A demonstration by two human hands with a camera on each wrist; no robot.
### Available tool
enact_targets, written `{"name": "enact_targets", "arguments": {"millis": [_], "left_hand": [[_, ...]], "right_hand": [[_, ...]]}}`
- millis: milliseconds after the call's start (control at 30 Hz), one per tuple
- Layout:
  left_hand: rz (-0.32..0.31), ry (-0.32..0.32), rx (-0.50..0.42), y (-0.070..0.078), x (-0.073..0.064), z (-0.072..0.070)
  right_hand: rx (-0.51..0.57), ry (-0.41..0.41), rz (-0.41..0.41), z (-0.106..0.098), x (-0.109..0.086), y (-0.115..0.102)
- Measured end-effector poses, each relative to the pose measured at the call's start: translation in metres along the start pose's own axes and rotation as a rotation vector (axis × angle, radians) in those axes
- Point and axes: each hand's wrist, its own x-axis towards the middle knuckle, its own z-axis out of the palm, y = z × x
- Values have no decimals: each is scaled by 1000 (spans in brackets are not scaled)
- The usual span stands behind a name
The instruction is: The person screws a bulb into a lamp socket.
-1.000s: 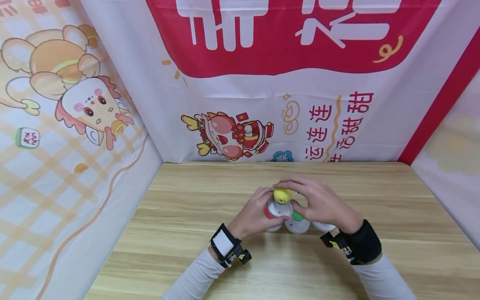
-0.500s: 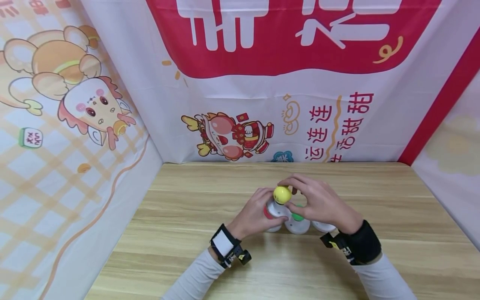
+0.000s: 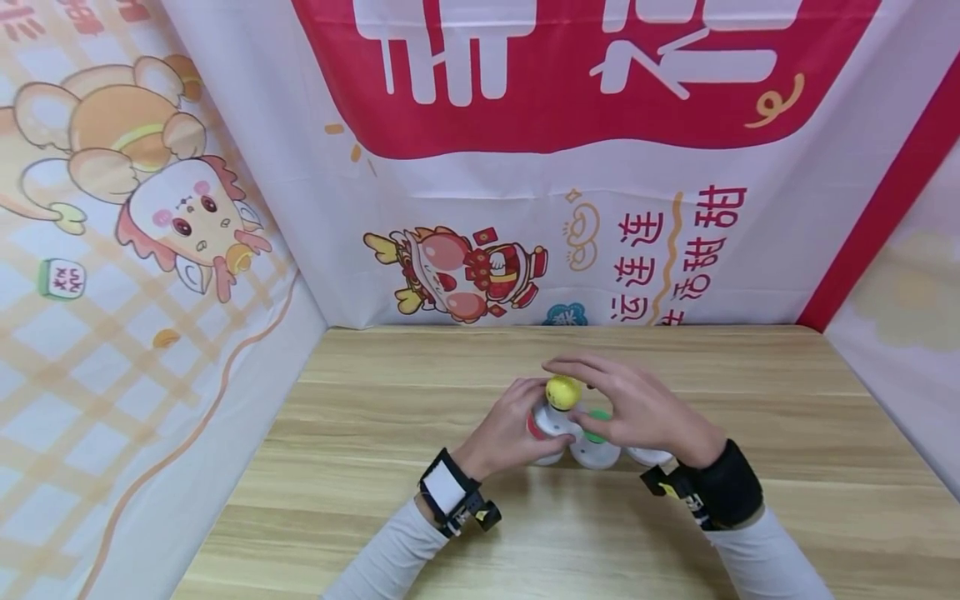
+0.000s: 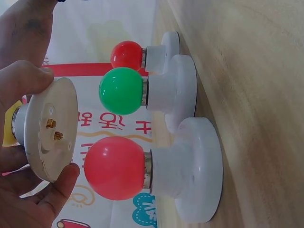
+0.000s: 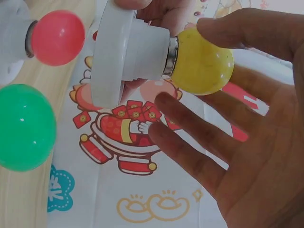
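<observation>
My left hand (image 3: 504, 433) holds a white round lamp holder (image 3: 551, 419) up off the table, fingers and thumb about its rim. In the left wrist view its underside (image 4: 61, 142) faces the camera, with two brass screws. A yellow light bulb (image 5: 202, 61) sits in the holder, its metal collar partly showing. My right hand (image 3: 637, 408) pinches this bulb between thumb and index finger, while the other fingers spread apart in the right wrist view. Below stand lamp holders with a nearer red bulb (image 4: 115, 168), a green bulb (image 4: 121, 90) and a farther red bulb (image 4: 127, 55).
The three other lamp holders stand in a row on the wood-grain table (image 3: 360, 500), close under both hands. A printed cloth (image 3: 450, 183) hangs behind the table's far edge, and more cloth hangs at the left and right sides.
My right fingers have shifted round the yellow bulb, and the bulb appears turned a little. My left hand keeps the lamp holder in nearly the same place.
</observation>
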Motion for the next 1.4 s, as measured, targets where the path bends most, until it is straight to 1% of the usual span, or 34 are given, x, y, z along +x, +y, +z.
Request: {"name": "enact_targets", "arguments": {"millis": [133,267,533,800,933,1167,1400], "left_hand": [[3,-15,11,1,1,-2],[-6,-15,22,2,2,-4],[-27,-5,37,1,2,-5],[-17,-4,42,0,1,-4],[-17,4,44,0,1,-4],[-22,24,47,2,1,-2],[-36,44,47,2,1,-4]], "right_hand": [[39,1,-52,0,1,1],[61,10,-72,-2,4,1],[65,11,-45,-4,5,1],[65,28,-17,0,5,0],[68,51,-11,3,6,0],[32,105,-6,7,7,-1],[49,132,-14,8,9,-1]]}}
